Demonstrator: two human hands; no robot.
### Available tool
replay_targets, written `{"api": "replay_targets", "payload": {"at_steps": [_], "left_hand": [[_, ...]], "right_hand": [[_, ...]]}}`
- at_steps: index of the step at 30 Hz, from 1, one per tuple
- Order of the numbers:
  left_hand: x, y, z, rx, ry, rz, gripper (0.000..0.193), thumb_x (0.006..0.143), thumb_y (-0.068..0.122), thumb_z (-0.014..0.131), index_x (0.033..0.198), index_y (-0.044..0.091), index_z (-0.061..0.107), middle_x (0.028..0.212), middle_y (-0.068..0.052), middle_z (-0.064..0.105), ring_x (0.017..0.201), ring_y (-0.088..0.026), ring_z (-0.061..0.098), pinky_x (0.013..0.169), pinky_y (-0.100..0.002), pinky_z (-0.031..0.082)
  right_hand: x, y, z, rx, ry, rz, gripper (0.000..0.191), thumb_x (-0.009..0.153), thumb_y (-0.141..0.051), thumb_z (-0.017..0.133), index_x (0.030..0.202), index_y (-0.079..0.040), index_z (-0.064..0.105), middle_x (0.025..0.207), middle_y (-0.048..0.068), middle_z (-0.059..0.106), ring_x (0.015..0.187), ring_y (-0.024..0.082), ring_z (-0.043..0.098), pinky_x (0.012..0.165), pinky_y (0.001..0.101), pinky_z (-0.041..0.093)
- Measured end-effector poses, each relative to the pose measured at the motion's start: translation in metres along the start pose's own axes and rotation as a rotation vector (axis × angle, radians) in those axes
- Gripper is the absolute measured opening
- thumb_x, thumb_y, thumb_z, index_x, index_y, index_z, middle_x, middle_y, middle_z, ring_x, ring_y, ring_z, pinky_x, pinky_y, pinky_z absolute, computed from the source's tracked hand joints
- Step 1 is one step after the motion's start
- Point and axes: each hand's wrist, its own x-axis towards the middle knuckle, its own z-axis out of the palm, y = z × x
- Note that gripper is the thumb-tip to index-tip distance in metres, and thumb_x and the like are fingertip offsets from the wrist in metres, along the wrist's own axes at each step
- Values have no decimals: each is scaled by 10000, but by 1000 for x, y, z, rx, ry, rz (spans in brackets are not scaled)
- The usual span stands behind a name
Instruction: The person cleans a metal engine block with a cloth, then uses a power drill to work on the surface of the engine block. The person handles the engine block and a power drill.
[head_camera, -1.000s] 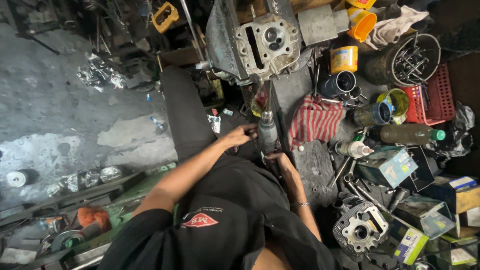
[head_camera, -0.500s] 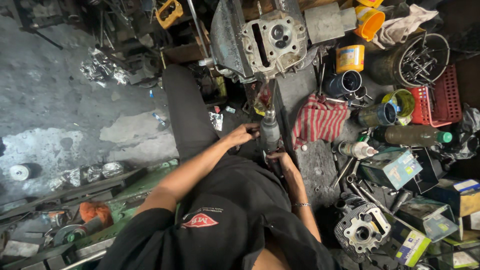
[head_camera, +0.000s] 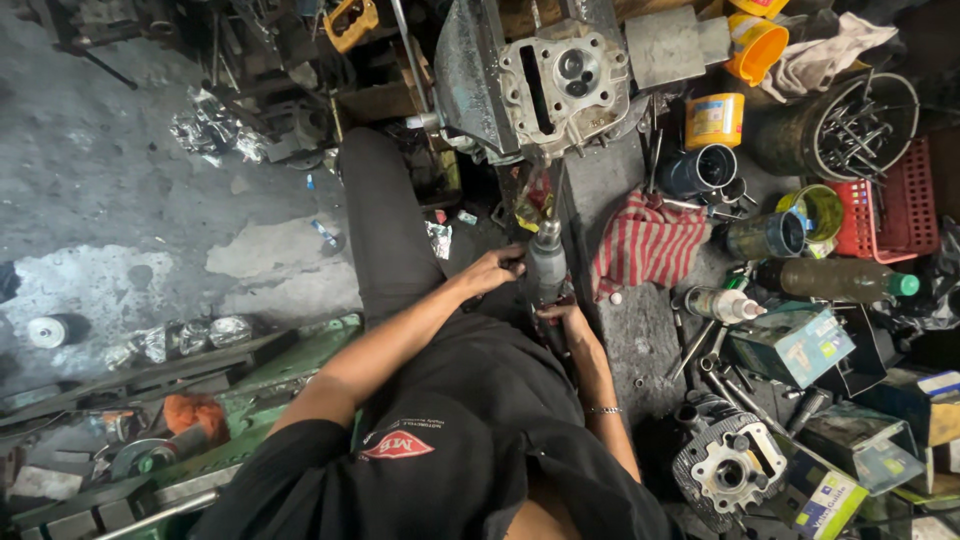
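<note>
Grey power tool (head_camera: 546, 268) sits mid-frame, pointing up at the cylinder head (head_camera: 563, 82); left hand (head_camera: 492, 270) and right hand (head_camera: 558, 318) both wrap it.

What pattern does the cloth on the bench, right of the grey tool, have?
The cloth has red and white stripes; the head view shows it clearly.

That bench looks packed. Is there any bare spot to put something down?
One grey strip of bench lies bare between the striped rag and the person's right hand. Right of it, cans, a bottle, boxes and a red basket crowd together. The floor left is mostly open.
</note>
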Motion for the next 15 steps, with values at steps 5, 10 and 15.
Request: {"api": "replay_targets", "payload": {"at_steps": [5,10,15], "left_hand": [[2,2,-1,34,-20,-18,508,945,193,689,1428,77,585,1478,-152,602,1437,-273,475,1167,-371,359],[4,3,-5,49,-16,-36,483,937,187,728,1385,51,609,1457,-159,597,1422,-267,464,1153,-371,351],[5,2,-8,-7,-48,1,414,954,171,679,1343,36,637,1351,-132,668,1287,-239,580,1097,-356,432]], "right_hand": [[0,3,-1,-72,-36,-182,229,750,-77,754,925,60,700,764,97,652,656,207,611,597,323,472],[-2,4,-3,-6,-66,-118,182,719,-111,708,845,19,694,694,82,611,594,215,587,541,339,481],[-9,7,-7,29,-105,-161,124,801,-130,674,770,-23,620,705,87,633,613,217,609,562,338,484]]}}
